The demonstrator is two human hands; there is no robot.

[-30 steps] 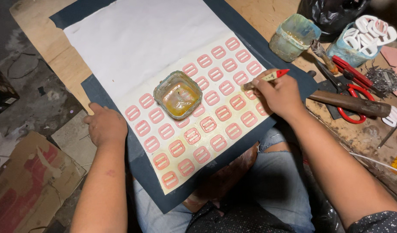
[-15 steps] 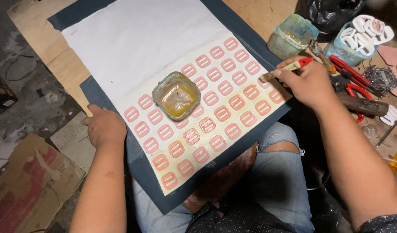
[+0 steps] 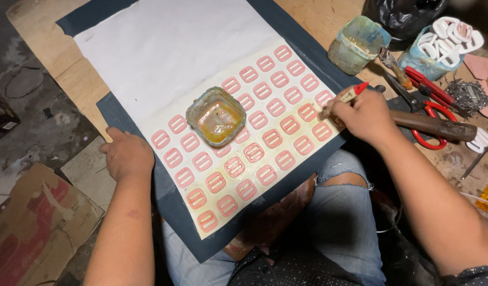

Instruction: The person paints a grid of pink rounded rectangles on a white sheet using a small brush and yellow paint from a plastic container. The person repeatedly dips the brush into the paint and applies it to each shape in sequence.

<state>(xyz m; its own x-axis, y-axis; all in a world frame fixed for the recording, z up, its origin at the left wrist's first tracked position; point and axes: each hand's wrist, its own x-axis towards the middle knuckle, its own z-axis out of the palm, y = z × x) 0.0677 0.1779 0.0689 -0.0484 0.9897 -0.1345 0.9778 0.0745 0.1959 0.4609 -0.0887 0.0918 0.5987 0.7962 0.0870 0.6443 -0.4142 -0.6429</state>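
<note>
My right hand grips a small brush with a red handle, its tip at the right edge of a white sheet. Rows of several pink buckle-shaped pieces cover the near half of the sheet, which lies on a dark blue board. A small square tub of amber glue stands among the pieces. My left hand rests closed on the left edge of the board, holding it down.
A greenish tub, a blue tub of white buckles, red-handled scissors, a wooden-handled tool and metal scraps crowd the wooden table at right. Cardboard lies on the floor at left. My knee sits under the board.
My right hand swung out to the right toward the tools with the brush, then came back to the sheet's right edge. The left hand stayed put.
</note>
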